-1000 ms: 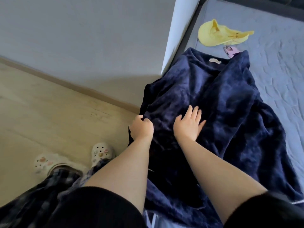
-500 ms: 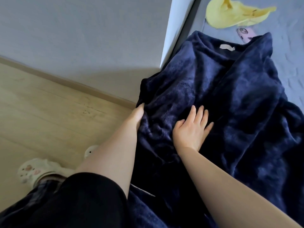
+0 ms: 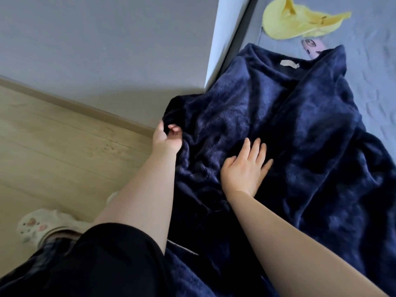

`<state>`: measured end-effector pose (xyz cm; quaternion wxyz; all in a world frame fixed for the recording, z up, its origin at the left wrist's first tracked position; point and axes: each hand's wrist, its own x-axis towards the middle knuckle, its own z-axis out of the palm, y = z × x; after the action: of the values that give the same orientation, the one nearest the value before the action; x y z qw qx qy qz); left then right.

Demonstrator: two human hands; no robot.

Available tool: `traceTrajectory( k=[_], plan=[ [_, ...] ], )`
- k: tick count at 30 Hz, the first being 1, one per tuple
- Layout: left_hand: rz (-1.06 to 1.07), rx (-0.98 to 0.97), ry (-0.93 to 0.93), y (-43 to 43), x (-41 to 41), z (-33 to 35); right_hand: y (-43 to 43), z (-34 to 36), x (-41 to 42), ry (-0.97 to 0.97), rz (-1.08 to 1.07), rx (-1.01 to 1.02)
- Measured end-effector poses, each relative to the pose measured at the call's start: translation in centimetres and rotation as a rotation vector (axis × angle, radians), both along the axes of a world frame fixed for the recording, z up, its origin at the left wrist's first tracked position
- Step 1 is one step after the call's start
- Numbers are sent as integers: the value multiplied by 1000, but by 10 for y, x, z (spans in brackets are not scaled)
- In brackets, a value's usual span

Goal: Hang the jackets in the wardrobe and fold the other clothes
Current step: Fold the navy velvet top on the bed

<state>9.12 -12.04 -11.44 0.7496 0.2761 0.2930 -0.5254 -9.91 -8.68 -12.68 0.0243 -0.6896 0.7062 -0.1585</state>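
A dark navy fleece robe (image 3: pixel 300 146) lies spread on the grey bed (image 3: pixel 375 61), collar and white label toward the far end, its left part hanging over the bed's edge. My left hand (image 3: pixel 166 138) pinches the robe's left edge, fingers curled around the fabric. My right hand (image 3: pixel 246 168) rests flat on the middle of the robe, fingers spread.
A yellow garment (image 3: pixel 300 20) and a small pink item (image 3: pixel 312 45) lie on the bed beyond the collar. A white wall corner (image 3: pixel 225 39) stands left of the bed. Wooden floor (image 3: pixel 53 146) lies to the left, with my slippered foot (image 3: pixel 36 228) on it.
My left hand slid up along the robe's left edge and now pinches the fabric. My right hand stayed flat on the robe. The view shifted slightly.
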Motion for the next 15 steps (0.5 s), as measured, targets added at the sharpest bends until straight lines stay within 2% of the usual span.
traceTrajectory(
  k=[3, 5, 6, 7, 9, 11, 13, 15],
  plan=[
    [-104, 153, -164, -1, 12, 10, 1, -2, 0, -1, 3, -1],
    [-187, 288, -400, 0, 17, 19, 0, -3, 0, 0, 1, 13],
    [-247, 376, -581, 1, 18, 24, -1, -3, 0, 0, 1, 32],
    [-279, 505, -834, 3, 17, 28, -3, -3, 1, -5, 11, 55],
    [-315, 704, -1468, 6, 13, 37, -7, -1, 1, -48, 34, 101],
    [-267, 780, -2115, 16, 0, 51, -8, 6, -4, -182, 57, 142],
    [-185, 599, -2580, 30, -26, 64, -13, 20, -14, -505, 30, 213],
    [-248, 286, -2945, 50, -56, 61, -21, 45, -33, -971, -102, 357]
  ],
)
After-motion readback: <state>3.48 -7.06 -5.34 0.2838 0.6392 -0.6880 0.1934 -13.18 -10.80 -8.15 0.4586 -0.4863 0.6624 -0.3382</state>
